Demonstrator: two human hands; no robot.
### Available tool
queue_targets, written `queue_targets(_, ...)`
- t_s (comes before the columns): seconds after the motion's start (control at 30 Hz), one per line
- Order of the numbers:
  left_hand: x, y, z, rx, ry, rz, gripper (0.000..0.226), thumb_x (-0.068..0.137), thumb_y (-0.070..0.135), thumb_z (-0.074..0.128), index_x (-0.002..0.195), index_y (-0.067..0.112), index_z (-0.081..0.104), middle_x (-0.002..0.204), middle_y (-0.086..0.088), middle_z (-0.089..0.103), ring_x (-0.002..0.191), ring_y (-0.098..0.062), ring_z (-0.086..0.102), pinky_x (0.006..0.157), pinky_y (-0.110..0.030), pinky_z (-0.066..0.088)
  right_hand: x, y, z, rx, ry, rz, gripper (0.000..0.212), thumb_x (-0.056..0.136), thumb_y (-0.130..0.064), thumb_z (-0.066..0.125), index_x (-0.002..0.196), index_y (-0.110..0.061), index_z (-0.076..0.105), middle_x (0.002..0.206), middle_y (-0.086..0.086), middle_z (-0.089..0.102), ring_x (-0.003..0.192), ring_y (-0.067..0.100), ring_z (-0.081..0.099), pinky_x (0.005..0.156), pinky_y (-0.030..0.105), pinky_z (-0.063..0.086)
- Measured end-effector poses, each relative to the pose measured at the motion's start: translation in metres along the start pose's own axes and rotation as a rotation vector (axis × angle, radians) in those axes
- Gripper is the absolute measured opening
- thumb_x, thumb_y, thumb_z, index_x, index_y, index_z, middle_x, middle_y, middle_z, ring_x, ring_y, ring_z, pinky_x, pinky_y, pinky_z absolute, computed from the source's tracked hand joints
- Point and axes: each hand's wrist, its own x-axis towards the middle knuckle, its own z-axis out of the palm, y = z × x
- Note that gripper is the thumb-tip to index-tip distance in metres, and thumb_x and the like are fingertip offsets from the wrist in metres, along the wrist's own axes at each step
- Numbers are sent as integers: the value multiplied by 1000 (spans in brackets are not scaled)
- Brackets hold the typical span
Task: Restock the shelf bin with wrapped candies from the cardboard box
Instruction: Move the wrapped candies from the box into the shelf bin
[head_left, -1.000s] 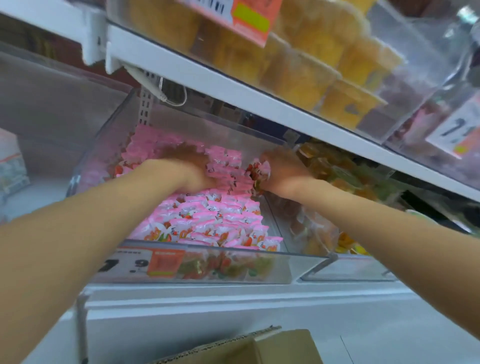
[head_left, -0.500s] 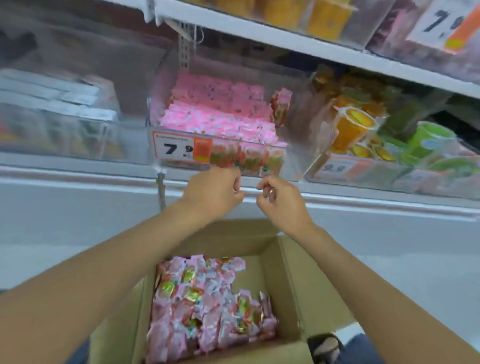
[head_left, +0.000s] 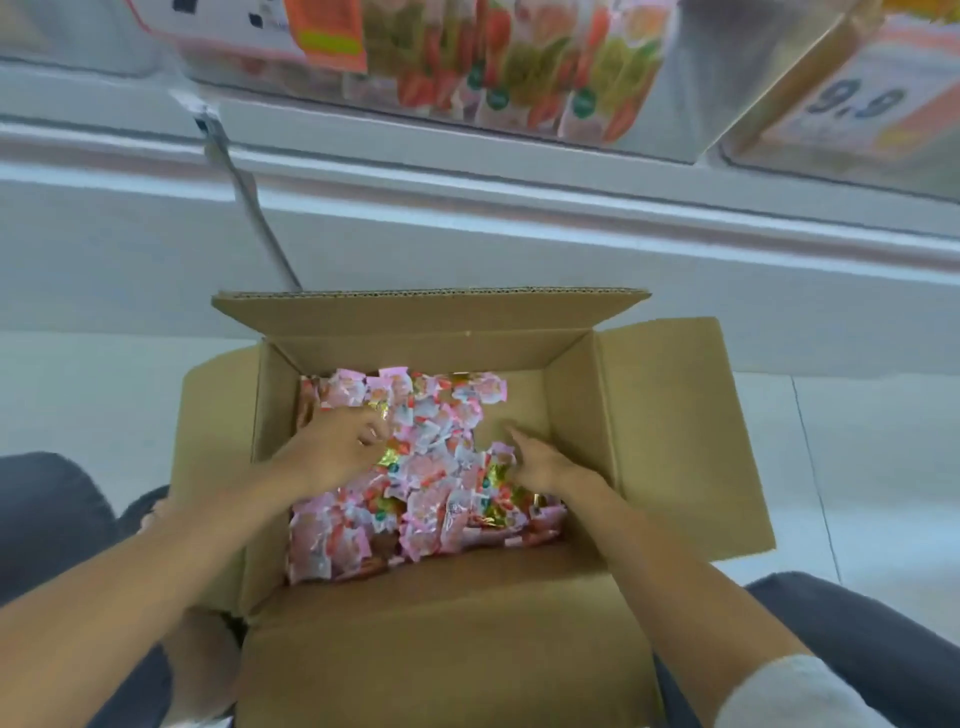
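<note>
I see left hand (head_left: 337, 449) fingers curled into pink foil-wrapped candies (head_left: 436, 467), grip unclear | right hand (head_left: 540, 465) fingers loosely spread, holding nothing | heap lies between both hands in brown open cardboard box (head_left: 415, 317) | clear plastic shelf bin (head_left: 691, 78) overhead

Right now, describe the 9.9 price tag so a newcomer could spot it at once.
From the open cardboard box, look up to the shelf edge. The price tag sits at the far right; unlike the orange label to its left, it shows 9.9 in full.
</note>
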Motion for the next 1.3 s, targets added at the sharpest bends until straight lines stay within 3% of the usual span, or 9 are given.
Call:
queue_targets(0.27,16,11,22,-152,0,-58,17,97,15,59,111,21,64,105,9,62,102,-6,59,74,-12,45,-6,-10,-26,127,82,-180,24,96,-17,58,73,-21,53,77,-1,54,81,21,57,68,30,39)
queue_targets(0.4,22,40,35,-335,-136,-54,67,91,26,70,148,28,36,135,17,40,124,-6,42,100,-25,41,-34,-46,-56,471,49,-368,15,92,-10,66,86,1,58,78,4,53,70,9,49,68,26,39)
queue_targets(0.5,18,46,43,-445,-215,-139,2,94,15,64,95,14,63,103,-3,65,111,-25,62,96,-42,54,-50,-55,-62,570,-167,-330,32,87,3,67,116,-8,58,103,3,62,85,7,62,78,20,53)
queue_targets(0.57,16,39,43,-530,-181,-196,23,95,7,60,76,12,49,93,-8,54,101,-25,62,88,-40,58,-45,-42,-53,390,-168,-214,47,89,4,62,132,-11,50,121,5,56,105,15,59,91,30,52)
queue_targets(0.7,13,16,43,-630,-135,-304,73,95,3,60,154,2,17,158,-12,23,119,-29,59,90,-31,54,-28,-19,1,58,-208,-75,44,88,-17,70,129,-14,54,128,8,59,117,24,56,98,35,47)
queue_targets(0.87,7,9,40,-613,-103,-347,81,96,9,60,157,11,6,164,-8,9,109,-22,63,67,-18,57,-23,-19,30,27,-129,-86,9,90,-18,67,84,-14,63,88,5,65,81,16,59,69,26,44)
queue_targets(1.1,-1,31,36,-947,-273,-359,110,80,39,74,157,22,-3,154,-1,36,111,-18,66,106,-37,47,-67,-58,-45,899,-169,-229,21,89,-7,68,108,-14,62,94,-3,72,90,10,69,86,25,55)
queue_targets(1.2,0,46,40,-1011,-318,-292,73,81,18,74,144,17,36,138,-11,54,111,-21,63,92,-34,57,-69,-67,-55,846,-147,-290,24,89,-13,68,113,-13,66,113,-1,70,108,12,65,96,24,51)
queue_targets(1.3,4,51,41,-1109,-235,-353,78,93,10,64,155,18,16,157,-10,31,107,-25,62,87,-32,58,-53,-49,-51,720,-24,-216,37,92,-15,65,129,-16,60,130,-1,63,121,13,57,106,30,44)
